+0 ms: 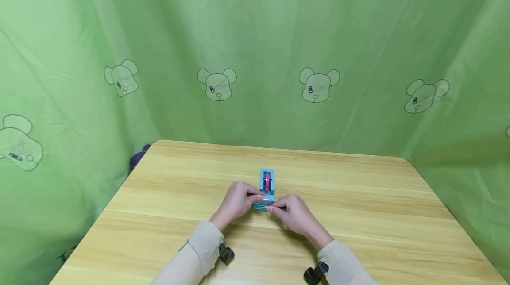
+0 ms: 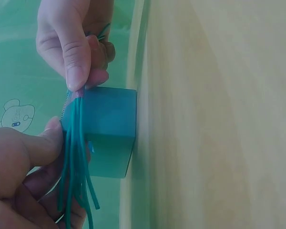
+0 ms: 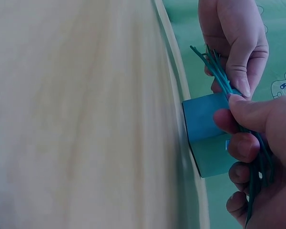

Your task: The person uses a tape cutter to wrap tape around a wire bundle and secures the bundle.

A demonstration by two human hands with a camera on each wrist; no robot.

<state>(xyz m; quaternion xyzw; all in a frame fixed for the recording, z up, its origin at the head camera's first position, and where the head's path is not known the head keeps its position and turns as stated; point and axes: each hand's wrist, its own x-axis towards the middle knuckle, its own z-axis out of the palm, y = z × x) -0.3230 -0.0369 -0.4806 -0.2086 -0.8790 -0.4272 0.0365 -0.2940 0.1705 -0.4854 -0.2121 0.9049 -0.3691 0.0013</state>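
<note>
Well, in the head view the strands point(image 1: 260, 207) run between both hands, just at the dispenser's point(image 2: 109, 112) six o'clock. The right hand point(image 1: 295, 215), at their three o'clock, pinches them between thumb and fingers. The left hand point(image 1: 237, 200), at nine to ten o'clock, has bent fingers right beside them; what it grips, I cannot tell. The table point(image 1: 358, 196) spreads beneath.

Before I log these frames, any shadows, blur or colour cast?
Head: bright, soft shadow by the right hand; left wrist: hazy, tabletop grain smeared; right wrist: bluish cast, tabletop grain also soft, green strands crisper.
</note>
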